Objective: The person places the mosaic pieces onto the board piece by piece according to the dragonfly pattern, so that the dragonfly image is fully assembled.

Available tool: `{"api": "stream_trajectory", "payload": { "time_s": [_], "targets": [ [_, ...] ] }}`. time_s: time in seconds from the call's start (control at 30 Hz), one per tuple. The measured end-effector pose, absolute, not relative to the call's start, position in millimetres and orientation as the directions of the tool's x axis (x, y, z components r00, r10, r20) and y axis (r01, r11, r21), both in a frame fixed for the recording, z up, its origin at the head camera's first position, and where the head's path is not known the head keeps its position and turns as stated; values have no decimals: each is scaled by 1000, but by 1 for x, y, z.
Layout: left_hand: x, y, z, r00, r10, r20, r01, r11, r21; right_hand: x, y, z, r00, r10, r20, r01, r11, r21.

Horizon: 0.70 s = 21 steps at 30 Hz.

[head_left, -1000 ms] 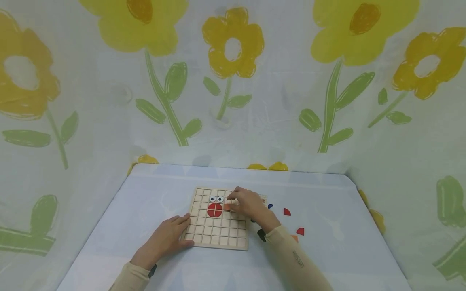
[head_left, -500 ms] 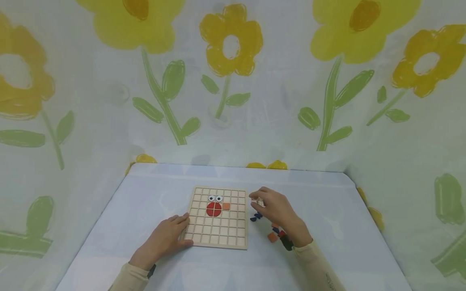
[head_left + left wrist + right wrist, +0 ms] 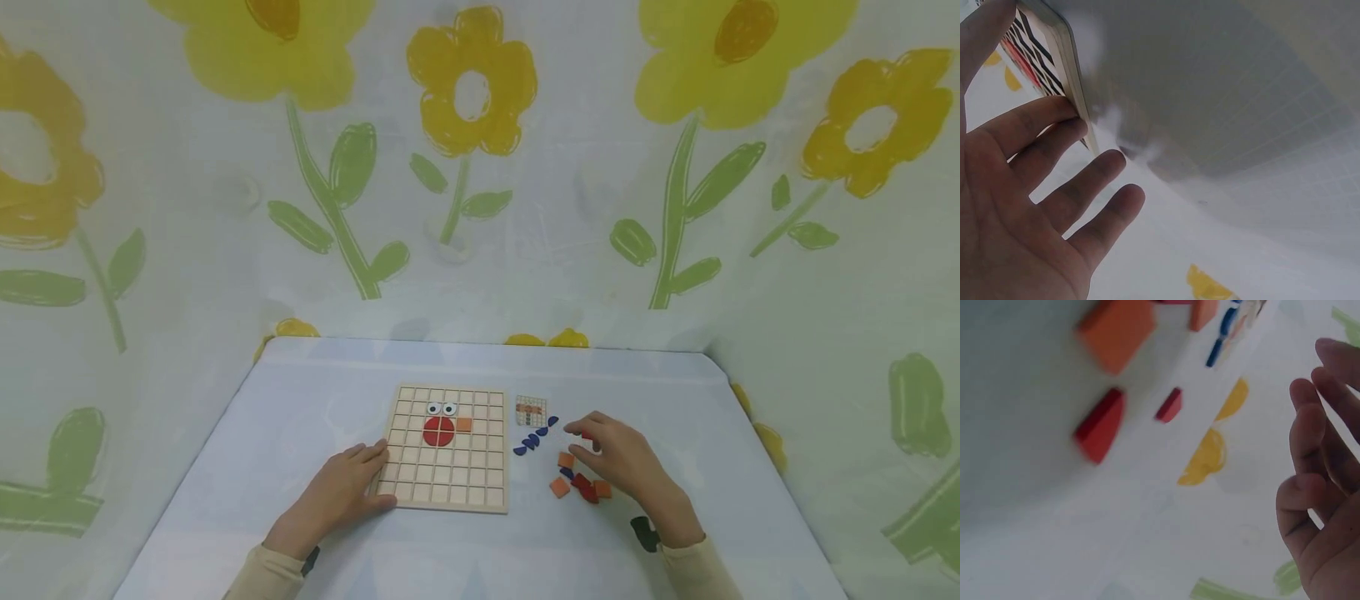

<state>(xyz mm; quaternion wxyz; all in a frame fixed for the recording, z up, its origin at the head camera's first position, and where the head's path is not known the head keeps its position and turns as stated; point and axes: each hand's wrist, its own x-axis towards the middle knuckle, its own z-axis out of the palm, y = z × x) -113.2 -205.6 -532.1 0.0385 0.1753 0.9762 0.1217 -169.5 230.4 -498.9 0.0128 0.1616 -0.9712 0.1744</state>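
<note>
A wooden grid board (image 3: 450, 505) lies on the white table. My left hand (image 3: 339, 490) rests along the board's left edge, its fingers fairly straight; the left wrist view shows fingertips against the board's side (image 3: 1074, 75). On the grid are two googly-eye pieces (image 3: 442, 409), red quarter pieces forming a disc (image 3: 438, 432), and an orange square tile (image 3: 464, 426). My right hand (image 3: 626, 454) hovers over the loose pieces at the right, fingers loosely bent and apart; the right wrist view shows nothing held. Under it lie orange tiles (image 3: 559, 487) and red pieces (image 3: 585, 487).
A small pattern card (image 3: 532, 400) lies just right of the board. Several blue half-round pieces (image 3: 532, 440) line up below it. Another red quarter piece (image 3: 1102, 425) shows in the right wrist view. A flower-printed cloth (image 3: 525, 283) hangs behind the table.
My right hand has let go of the orange tile on the board and moved right, over the loose pieces. The card and blue pieces have come into sight. My left hand has stayed put.
</note>
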Motion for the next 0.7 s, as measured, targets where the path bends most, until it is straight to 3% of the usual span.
{"api": "stream_trajectory", "payload": {
  "time_s": [0.47, 0.7],
  "targets": [
    [-113, -204, -529, -946, 321, -49, 294, 910, 293, -143, 267, -517, -966, -201, -163, -117, 902, -415],
    [-113, -203, -529, -945, 322, -55, 294, 913, 283, -137, 270, -527, -960, -228, -163, -155, 917, -368]
  ]
}}
